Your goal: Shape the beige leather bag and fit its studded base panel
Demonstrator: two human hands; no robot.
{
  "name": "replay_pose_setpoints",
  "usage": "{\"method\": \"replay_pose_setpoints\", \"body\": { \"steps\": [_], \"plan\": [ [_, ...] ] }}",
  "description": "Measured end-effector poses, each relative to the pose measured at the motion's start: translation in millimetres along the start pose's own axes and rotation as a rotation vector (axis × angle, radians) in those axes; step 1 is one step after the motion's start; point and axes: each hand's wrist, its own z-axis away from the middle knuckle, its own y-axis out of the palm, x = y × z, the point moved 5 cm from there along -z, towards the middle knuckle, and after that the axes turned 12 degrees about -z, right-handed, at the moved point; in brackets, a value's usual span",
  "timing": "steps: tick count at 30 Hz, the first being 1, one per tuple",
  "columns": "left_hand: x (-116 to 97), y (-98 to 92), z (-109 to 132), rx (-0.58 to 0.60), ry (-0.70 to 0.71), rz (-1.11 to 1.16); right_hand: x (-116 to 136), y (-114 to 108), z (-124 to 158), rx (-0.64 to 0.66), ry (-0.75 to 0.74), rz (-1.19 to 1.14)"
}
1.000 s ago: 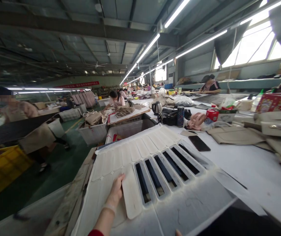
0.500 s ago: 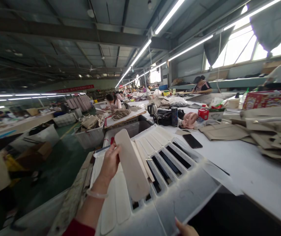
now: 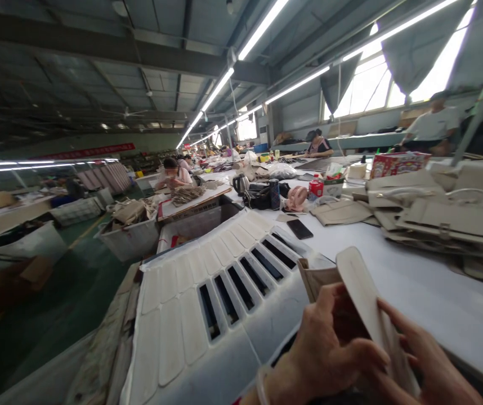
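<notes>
- Standing up on its edge between both hands, a long cream strip (image 3: 362,292) with a round end is held low in the view, just in front of the person and above the near side of the white table (image 3: 435,304).
- It looks thin, light and a bit bendy, so it is best gripped by its long edges or flat sides, near the lower half.
- A small tan piece (image 3: 315,278) is held just behind the strip, touching it.
- The left hand (image 3: 330,351) is closed around the strip from the left, with the thumb pressed across its front and the wrist bent up.
- The right hand (image 3: 427,360) is laid along the right side of the strip, fingers curled lightly on it, so the grip is only part shut.
- A white cutting sheet (image 3: 208,337) is spread just left of the hands, with many more strips in it and some dark slots (image 3: 241,287) left bare.
- A dark phone (image 3: 299,229) is seen further along the table.
- Tan bag parts (image 3: 444,219) are piled at the right.
- Other people are seated at tables well apart from the hands.
</notes>
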Motion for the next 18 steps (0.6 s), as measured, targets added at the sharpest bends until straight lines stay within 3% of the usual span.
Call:
{"method": "replay_pose_setpoints", "body": {
  "steps": [2,4,6,7,8,11,13,15,18],
  "plan": [
    [-19,16.3,-5,0.033,0.111,-0.145,-2,-46,11,-0.043,0.133,-0.011],
    [-42,13.6,-10,-0.25,0.339,-0.461,7,-93,22,-0.07,0.164,-0.018],
    [-50,17.7,-20,-0.386,0.484,-0.685,17,-134,32,-0.088,0.146,0.017],
    [-46,24.0,-30,-0.335,0.476,-0.708,21,-151,37,-0.094,0.129,0.053],
    [-37,33.8,-41,-0.211,0.432,-0.655,22,-166,42,-0.1,0.114,0.091],
    [-4,80.2,-59,0.292,0.143,-0.314,18,-199,64,-0.11,0.101,0.209],
    [11,112.6,-55,0.521,-0.011,-0.19,12,-213,81,-0.111,0.101,0.274],
    [22,138.0,-50,0.621,-0.044,-0.189,6,-223,98,-0.111,0.094,0.323],
    [35,164.3,-47,0.672,0.032,-0.283,-6,-230,121,-0.128,0.109,0.367]
  ]
}}
